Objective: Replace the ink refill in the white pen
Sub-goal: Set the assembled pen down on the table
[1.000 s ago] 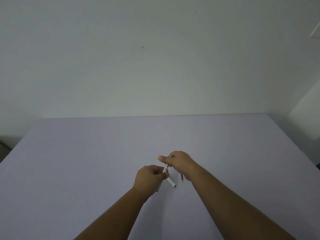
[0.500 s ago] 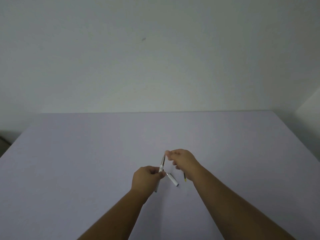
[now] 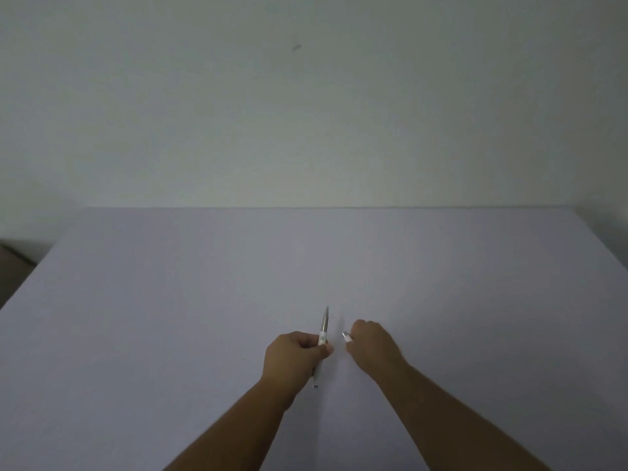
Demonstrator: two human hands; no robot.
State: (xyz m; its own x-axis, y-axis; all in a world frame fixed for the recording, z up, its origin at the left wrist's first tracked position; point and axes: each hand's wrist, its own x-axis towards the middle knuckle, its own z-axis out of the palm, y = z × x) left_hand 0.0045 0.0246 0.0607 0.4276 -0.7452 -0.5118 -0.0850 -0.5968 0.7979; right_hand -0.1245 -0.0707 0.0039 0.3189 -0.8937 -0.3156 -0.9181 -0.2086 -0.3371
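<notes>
A pale tabletop (image 3: 170,334) is seen from above, with a plain wall (image 3: 306,113) behind it carrying a small dark mark (image 3: 296,46) at 12 o'clock.

The pen (image 3: 322,338) is held in the left hand (image 3: 295,355), just below the middle of the view. The grip is clenched around the pen's barrel, thumb pressed over it. The pen is tilted, its slim silvery tip pointing toward 12 o'clock, its white rear end sticking out below the fist toward 6 o'clock.

The right hand (image 3: 372,345) is placed just beside the left, at its 3 o'clock, not touching it. Its grip is curled around a small white piece (image 3: 346,336), whose end shows at the fingers toward 9 o'clock. What the piece is cannot be told.

Both forearms are bare and enter from the lower edge.
</notes>
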